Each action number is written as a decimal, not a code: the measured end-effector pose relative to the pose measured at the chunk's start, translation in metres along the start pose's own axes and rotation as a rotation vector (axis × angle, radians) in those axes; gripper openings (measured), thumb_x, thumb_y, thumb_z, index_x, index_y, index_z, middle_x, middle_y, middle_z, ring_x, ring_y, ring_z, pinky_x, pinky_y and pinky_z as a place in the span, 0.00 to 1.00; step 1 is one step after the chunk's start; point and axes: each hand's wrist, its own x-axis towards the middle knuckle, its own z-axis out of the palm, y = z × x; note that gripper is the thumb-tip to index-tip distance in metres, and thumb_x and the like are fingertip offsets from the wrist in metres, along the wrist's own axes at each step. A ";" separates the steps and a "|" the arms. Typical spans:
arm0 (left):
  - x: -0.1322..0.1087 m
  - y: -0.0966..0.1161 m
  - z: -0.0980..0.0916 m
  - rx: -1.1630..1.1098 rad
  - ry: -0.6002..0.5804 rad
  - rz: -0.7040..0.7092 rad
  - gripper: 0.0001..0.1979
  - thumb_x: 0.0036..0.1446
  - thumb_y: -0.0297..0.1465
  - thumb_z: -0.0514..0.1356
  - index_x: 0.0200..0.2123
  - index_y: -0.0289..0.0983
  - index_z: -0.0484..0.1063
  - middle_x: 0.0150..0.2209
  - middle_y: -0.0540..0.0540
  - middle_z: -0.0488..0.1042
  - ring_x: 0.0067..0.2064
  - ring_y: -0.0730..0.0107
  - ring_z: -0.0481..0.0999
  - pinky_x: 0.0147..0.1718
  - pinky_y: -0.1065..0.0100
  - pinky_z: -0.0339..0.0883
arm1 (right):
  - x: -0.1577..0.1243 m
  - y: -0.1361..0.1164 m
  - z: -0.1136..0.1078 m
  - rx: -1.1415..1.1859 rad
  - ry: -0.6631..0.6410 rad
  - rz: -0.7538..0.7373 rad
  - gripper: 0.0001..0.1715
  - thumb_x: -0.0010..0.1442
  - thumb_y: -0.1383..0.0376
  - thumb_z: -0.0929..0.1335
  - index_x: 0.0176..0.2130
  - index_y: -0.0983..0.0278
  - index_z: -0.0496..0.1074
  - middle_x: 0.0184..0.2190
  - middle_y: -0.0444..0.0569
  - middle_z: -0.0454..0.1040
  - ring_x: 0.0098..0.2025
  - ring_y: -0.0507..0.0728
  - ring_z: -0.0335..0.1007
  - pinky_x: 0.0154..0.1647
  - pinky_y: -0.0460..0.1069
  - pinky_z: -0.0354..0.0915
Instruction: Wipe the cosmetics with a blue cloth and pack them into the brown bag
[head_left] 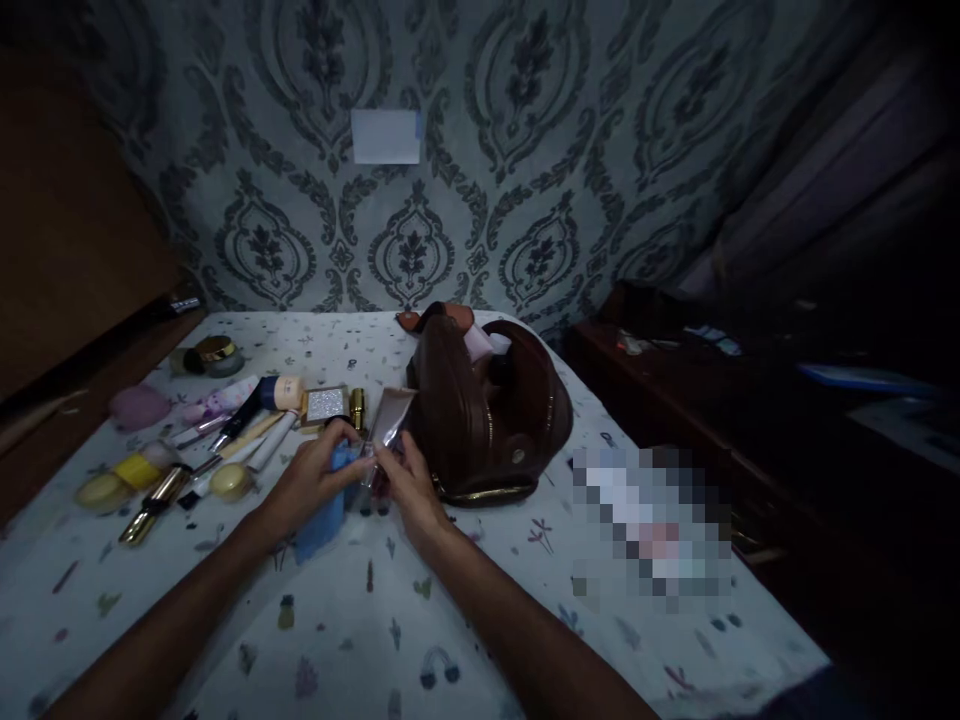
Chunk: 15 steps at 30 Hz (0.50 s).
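Note:
My left hand (319,470) is closed on a thin, soft blue piece (322,525), cloth or plastic, which hangs down below the fingers. Beside it, my right hand (409,490) pinches a shiny silvery packet (391,415) that leans up toward the bag. The fingertips of both hands nearly meet, and small reddish items between them are too dark to make out. Just right of the hands stands an unzipped brown bag (457,420), its mouth gaping, with pinkish and white things inside. A glittery compact (326,405) and a gold tube (358,405) lie behind my left hand.
Makeup spreads over the left of the patterned cloth (315,640): a pink sponge (140,407), a gold-lidded jar (217,355), a beige bottle (283,392), a gold lipstick-like tube (154,505), several brushes and pens. A blurred-out item (652,530) lies right. A patterned wall stands behind.

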 end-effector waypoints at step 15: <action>0.000 -0.013 0.020 0.384 0.326 0.247 0.13 0.69 0.38 0.47 0.49 0.38 0.65 0.43 0.43 0.75 0.45 0.59 0.78 0.43 0.60 0.73 | -0.007 -0.012 0.007 -0.384 -0.205 -0.306 0.26 0.64 0.51 0.64 0.55 0.61 0.71 0.47 0.50 0.78 0.47 0.58 0.74 0.51 0.51 0.67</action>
